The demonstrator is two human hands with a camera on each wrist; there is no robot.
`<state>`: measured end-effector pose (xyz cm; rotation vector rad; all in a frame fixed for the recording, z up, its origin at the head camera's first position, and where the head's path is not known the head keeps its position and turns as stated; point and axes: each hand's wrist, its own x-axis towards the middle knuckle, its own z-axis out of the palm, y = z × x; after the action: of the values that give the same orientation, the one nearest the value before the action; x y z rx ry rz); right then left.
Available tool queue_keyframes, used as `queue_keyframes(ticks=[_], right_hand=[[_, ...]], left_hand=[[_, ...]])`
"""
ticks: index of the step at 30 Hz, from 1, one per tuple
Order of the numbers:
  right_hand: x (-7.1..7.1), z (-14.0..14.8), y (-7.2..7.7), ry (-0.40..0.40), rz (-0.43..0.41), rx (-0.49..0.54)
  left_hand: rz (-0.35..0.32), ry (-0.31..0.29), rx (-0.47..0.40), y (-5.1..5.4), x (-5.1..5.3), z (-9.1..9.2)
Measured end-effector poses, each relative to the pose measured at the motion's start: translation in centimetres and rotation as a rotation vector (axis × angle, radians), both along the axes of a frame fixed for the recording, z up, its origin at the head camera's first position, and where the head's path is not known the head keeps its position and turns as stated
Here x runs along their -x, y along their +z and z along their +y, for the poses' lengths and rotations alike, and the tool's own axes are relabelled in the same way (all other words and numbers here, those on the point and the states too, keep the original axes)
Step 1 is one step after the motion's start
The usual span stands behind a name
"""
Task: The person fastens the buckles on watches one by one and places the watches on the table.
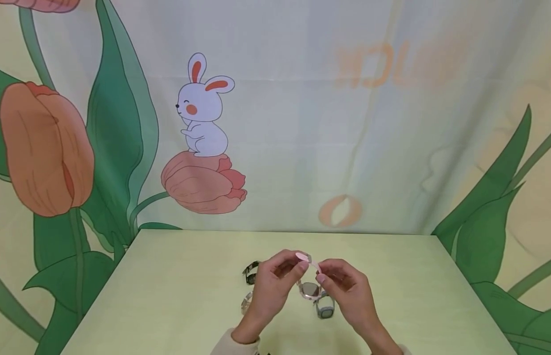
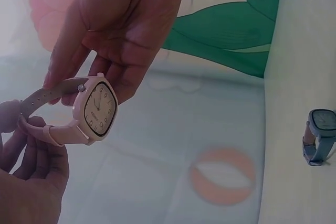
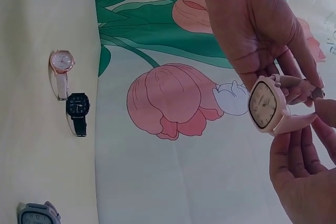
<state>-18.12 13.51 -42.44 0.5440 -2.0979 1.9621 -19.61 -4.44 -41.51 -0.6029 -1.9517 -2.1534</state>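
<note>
A pale pink wristwatch [image 1: 310, 290] with a rounded-square face is held up above the table. My left hand [image 1: 271, 283] pinches its strap between thumb and fingers. From the other side my right hand [image 1: 350, 291] pinches the strap as well. In the left wrist view the strap curves into a loop behind the watch case [image 2: 95, 109], its holes showing, and the two strap ends come close together at the fingers. From the right wrist view the dial [image 3: 264, 104] faces away from the fingers. How the ends meet is partly hidden by fingertips.
On the pale green table [image 1: 177, 286] lie a black watch [image 3: 78, 106], a round rose-gold watch [image 3: 63, 61] with a light strap, and a grey-blue watch [image 1: 325, 311]. A printed backdrop [image 1: 279, 123] with tulips and a rabbit rises behind the table's far edge.
</note>
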Motion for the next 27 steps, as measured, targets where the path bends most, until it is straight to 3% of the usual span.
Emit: queue_keyframes(ticks=[6, 13, 19, 27], right_hand=[[0.03, -0.06, 0.07, -0.009, -0.001, -0.011], [0.17, -0.05, -0.44, 0.064, -0.013, 0.019], [0.12, 0.02, -0.52, 0.063, -0.006, 0.020], [0.16, 0.22, -0.50, 0.062, 0.032, 0.035]], left_hand=[[0.001, -0.019, 0.017, -0.24, -0.06, 0.17], [0.014, 0.024, 0.017, -0.17, -0.04, 0.02], [0.023, 0.043, -0.010, -0.11, 0.03, -0.15], [0.045, 0.003, -0.038, -0.12, 0.01, -0.09]])
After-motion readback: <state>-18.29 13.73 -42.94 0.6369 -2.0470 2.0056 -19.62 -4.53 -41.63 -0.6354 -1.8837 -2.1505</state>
